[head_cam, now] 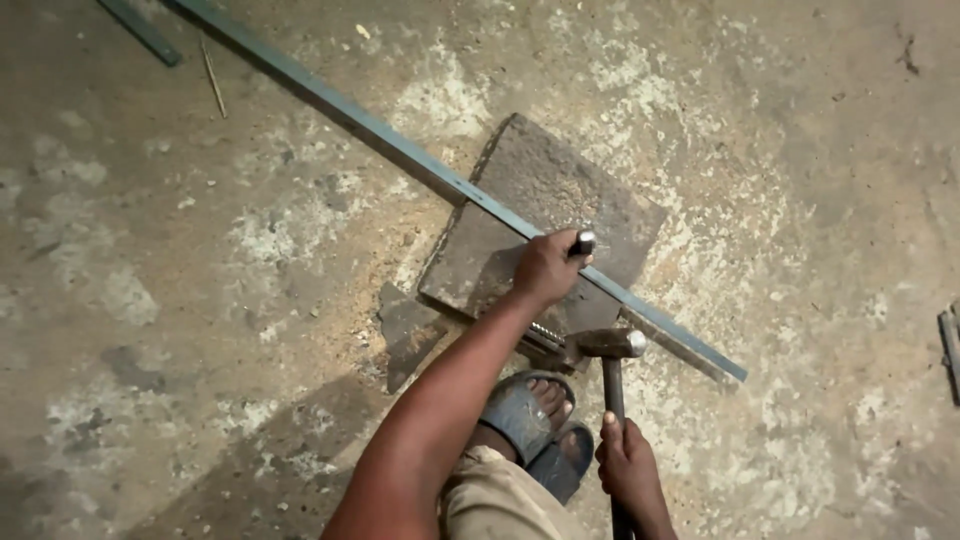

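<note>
Rough rusty steel plate (545,190); smooth matt metal strip (400,150); worn concrete floor (200,300).

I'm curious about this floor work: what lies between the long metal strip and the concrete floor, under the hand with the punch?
In the head view, a thick, rough metal plate lies between the strip and the floor, beneath the left hand.

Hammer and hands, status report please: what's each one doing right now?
Left hand gripping a short metal punch on the long flat steel strip. Right hand holding hammer, head low beside stone slab. Sandalled foot close by.
</note>
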